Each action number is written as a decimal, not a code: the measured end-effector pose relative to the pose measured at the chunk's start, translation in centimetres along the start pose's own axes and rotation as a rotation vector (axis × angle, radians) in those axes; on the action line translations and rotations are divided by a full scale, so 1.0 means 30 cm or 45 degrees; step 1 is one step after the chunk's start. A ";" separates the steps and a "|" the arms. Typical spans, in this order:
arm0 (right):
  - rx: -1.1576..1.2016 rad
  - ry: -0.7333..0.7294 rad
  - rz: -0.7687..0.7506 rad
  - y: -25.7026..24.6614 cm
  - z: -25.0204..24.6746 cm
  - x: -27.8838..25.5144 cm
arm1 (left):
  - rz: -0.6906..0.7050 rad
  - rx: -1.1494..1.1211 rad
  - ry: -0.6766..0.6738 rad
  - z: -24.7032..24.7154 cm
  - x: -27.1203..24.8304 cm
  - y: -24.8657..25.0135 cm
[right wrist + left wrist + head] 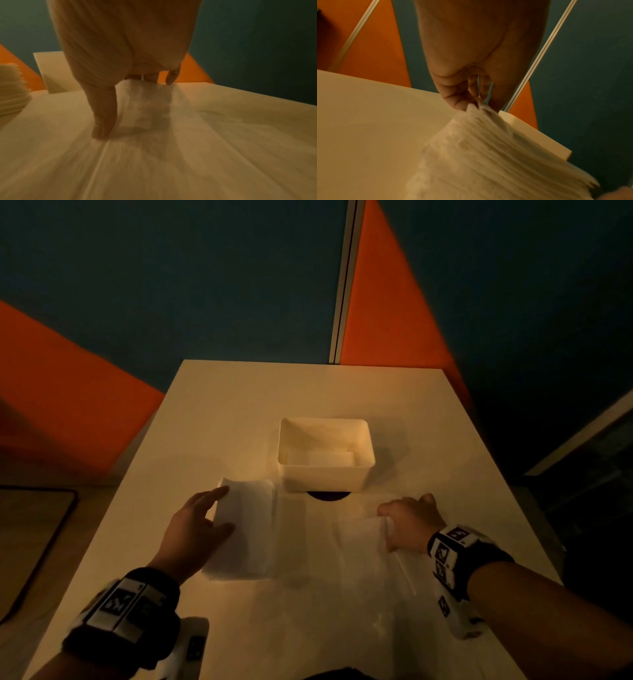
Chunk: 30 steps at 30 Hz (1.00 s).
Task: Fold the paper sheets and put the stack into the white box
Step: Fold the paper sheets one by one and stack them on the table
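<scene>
Paper sheet (308, 542) spread before white box (325, 455); your left hand (195, 525) pinches its folded edge; your right hand (409, 520) grips the opposite edge.

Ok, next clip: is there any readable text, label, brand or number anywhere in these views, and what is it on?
No readable words or numbers in any view.
Wristbands: black-and-white square marker patterns only, no letters.
White box: plain, no label visible.
Paper sheet held by the left hand: blank.
Sheet under the right hand: blank, as far as the blur lets me tell.
Table and wall panels: no signs.
</scene>
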State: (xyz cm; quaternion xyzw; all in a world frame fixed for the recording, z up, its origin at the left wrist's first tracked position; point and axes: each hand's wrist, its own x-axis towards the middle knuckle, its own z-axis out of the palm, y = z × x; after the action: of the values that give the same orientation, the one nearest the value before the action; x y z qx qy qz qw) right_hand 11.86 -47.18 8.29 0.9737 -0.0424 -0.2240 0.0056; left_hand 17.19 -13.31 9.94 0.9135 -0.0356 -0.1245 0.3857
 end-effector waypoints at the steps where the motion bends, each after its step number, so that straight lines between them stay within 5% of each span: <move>1: -0.020 -0.026 -0.005 -0.001 -0.010 -0.005 | 0.005 0.003 -0.001 0.002 0.001 -0.002; 8: 0.191 -0.041 -0.046 0.028 -0.112 -0.049 | 0.101 0.119 0.072 0.006 0.010 -0.008; 12: 0.840 0.049 0.000 0.066 -0.162 -0.077 | 0.081 0.295 0.158 0.003 0.003 0.018; 15: 1.341 0.173 0.007 0.060 -0.184 -0.111 | 0.228 0.198 0.175 0.016 -0.002 0.082; 20: 2.044 0.337 -0.002 -0.010 -0.193 -0.151 | 0.272 -0.249 -0.068 0.071 -0.015 0.229; 23: 2.317 0.349 -0.026 -0.054 -0.198 -0.171 | 0.116 -0.581 -0.319 0.099 -0.025 0.305; 26: 2.427 0.347 -0.045 -0.086 -0.197 -0.183 | -0.116 -0.897 -0.601 0.123 -0.027 0.369; 30: 2.435 0.363 -0.060 -0.103 -0.192 -0.190 | -0.097 -1.195 -0.625 0.134 -0.020 0.420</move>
State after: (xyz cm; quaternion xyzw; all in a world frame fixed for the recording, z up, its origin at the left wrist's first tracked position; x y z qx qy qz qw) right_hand 9.51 -43.67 15.86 0.5854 -0.1862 0.0253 -0.7886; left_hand 15.97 -24.81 16.35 0.5871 -0.0320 -0.3513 0.7286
